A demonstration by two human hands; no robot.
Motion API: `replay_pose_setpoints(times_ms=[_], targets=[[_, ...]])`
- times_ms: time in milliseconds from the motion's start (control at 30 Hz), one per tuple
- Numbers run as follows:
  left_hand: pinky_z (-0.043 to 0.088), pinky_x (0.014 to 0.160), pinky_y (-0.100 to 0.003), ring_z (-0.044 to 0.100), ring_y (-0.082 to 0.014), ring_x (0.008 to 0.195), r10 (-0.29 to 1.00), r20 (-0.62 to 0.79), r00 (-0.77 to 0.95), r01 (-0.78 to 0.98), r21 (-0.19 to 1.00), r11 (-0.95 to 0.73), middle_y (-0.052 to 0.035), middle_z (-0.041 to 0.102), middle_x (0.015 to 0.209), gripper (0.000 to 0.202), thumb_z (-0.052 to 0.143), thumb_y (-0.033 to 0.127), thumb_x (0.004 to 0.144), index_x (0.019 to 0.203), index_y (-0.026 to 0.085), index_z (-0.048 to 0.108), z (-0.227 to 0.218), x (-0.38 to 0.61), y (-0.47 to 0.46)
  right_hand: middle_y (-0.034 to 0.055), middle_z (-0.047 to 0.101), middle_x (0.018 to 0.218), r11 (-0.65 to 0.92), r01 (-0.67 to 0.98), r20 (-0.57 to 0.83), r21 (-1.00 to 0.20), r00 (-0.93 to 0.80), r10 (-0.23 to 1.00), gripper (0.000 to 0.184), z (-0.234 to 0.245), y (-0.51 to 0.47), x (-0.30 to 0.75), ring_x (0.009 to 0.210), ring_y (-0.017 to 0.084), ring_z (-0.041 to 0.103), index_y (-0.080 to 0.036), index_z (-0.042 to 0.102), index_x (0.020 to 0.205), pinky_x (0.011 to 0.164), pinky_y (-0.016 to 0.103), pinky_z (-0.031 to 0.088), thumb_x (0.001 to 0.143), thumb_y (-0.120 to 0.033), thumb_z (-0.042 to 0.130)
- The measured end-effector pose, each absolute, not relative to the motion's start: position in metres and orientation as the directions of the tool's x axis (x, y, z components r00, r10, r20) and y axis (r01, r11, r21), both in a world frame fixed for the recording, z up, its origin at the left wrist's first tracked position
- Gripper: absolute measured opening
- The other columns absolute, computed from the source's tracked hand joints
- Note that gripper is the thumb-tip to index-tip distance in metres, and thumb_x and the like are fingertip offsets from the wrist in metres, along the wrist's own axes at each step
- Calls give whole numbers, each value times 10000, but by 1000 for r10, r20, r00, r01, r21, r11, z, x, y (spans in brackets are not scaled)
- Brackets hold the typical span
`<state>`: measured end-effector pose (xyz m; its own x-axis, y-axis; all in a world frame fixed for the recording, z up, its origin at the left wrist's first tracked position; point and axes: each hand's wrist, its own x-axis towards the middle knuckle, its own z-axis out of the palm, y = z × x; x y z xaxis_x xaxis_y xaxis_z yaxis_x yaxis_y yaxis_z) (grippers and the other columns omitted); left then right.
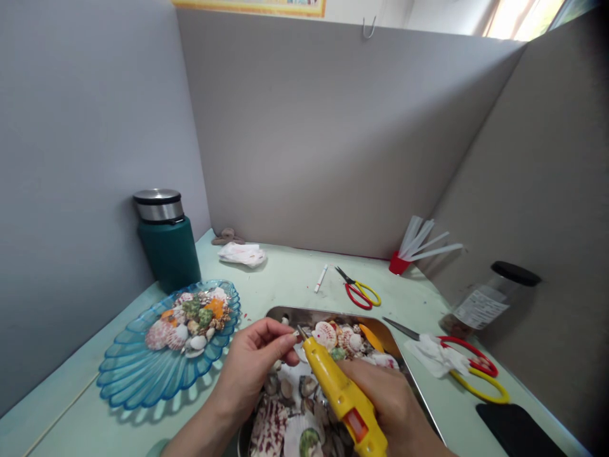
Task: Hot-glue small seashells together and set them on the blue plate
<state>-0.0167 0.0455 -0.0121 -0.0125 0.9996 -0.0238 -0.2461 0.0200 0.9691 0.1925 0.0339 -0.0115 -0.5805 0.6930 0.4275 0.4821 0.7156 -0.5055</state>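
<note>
My right hand is wrapped round a yellow hot glue gun, its nozzle aimed up and left. Between the thumb and forefinger of my left hand is a tiny pale piece, perhaps a small shell, right at the nozzle tip. Whether the tip touches it I cannot tell. Both hands are above a metal tray filled with assorted seashells, among them a pinkish scallop shell and a brown-speckled shell. The hands and the glue gun hide part of the tray.
Left stands a blue shell-shaped dish bearing clustered shells, with a green bottle behind. Small scissors, a white marker and a red cup of glue sticks are farther back. Right are larger scissors, a jar and a phone-like black slab.
</note>
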Motion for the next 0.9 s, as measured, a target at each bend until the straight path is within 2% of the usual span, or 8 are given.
replay_pose_setpoints(times_ms=[133, 267, 400, 900], targets=[[417, 559, -171, 571, -83, 514, 999, -30, -11, -249, 968, 26, 14, 661, 521, 104, 693, 240, 728, 738, 145, 652, -13, -17, 46, 37, 643, 746, 721, 456, 447, -522, -573, 687, 153, -14, 34, 193, 636, 164, 597, -192, 564, 948, 572, 242, 401, 803, -218, 520], [415, 557, -169, 571, -82, 507, 1000, -18, -14, -247, 969, 14, 16, 658, 517, 97, 695, 232, 724, 737, 145, 654, -15, -17, 46, 19, 603, 662, 744, 444, 479, -500, -574, 664, 119, -18, 35, 194, 551, 151, 549, -192, 575, 878, 506, 237, 356, 791, -269, 548], [413, 558, -168, 568, -81, 506, 1000, -19, -18, -247, 969, 14, 16, 658, 513, 97, 692, 234, 727, 733, 146, 651, -15, -17, 46, 29, 618, 711, 733, 437, 473, -521, -567, 675, 155, -19, 36, 193, 606, 160, 572, -192, 579, 944, 547, 241, 383, 807, -249, 534], [414, 573, -178, 564, -83, 517, 1000, -10, -23, -265, 964, 3, 15, 655, 523, 95, 687, 236, 732, 741, 148, 652, -14, -16, 47, 19, 578, 656, 744, 473, 459, -473, -588, 666, 177, -21, 35, 195, 564, 164, 539, -189, 588, 932, 517, 255, 345, 810, -312, 553]])
